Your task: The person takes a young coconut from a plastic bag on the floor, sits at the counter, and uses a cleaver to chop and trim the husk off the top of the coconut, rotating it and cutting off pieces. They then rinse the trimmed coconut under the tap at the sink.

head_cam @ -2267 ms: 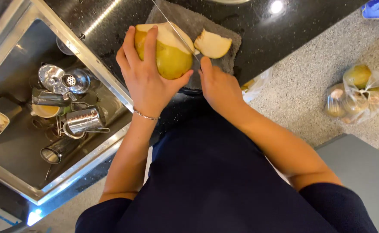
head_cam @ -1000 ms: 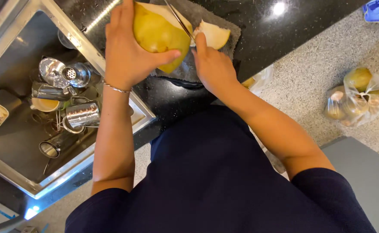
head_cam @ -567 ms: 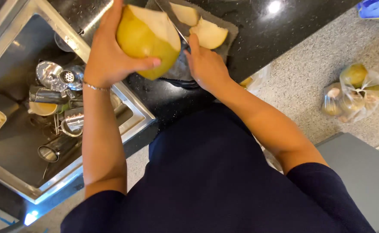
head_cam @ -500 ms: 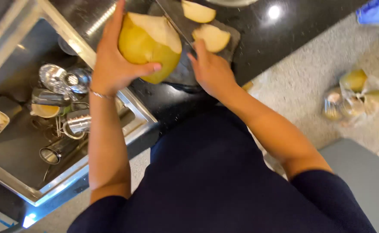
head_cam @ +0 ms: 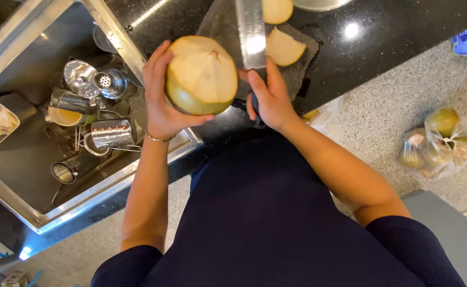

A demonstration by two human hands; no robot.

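The left hand (head_cam: 161, 98) is wrapped around a large round green coconut (head_cam: 201, 74) with its husk sliced away to pale flesh on the upper face; the fingers curl over its far-left side and the thumb presses along its near edge, so the hand is clamped on the fruit and holds it up above the near edge of the black polished stone counter (head_cam: 393, 26). A thin metal bracelet (head_cam: 158, 138) sits at that wrist.

Just to the right, the right hand (head_cam: 269, 98) is closed around the dark handle of a broad steel cleaver (head_cam: 250, 32), whose flat blade runs away from the hand toward the far side, its near end close beside the coconut's right flank.

Under and beyond the blade lies a dark grey rectangular cutting mat (head_cam: 220, 21) on the counter. Two pale, cut-off husk slices (head_cam: 284, 47) rest on it to the right of the blade, one farther than the other.

To the left of the left hand is a stainless steel sink (head_cam: 26, 175), sunk in the counter and holding steel cups, a strainer and a small bowl of orange liquid.

On the speckled grey floor (head_cam: 387, 106) to the far right, well apart from both hands, sits a clear plastic bag of green coconuts (head_cam: 440, 141). The person's dark blue top fills the near middle of the view.
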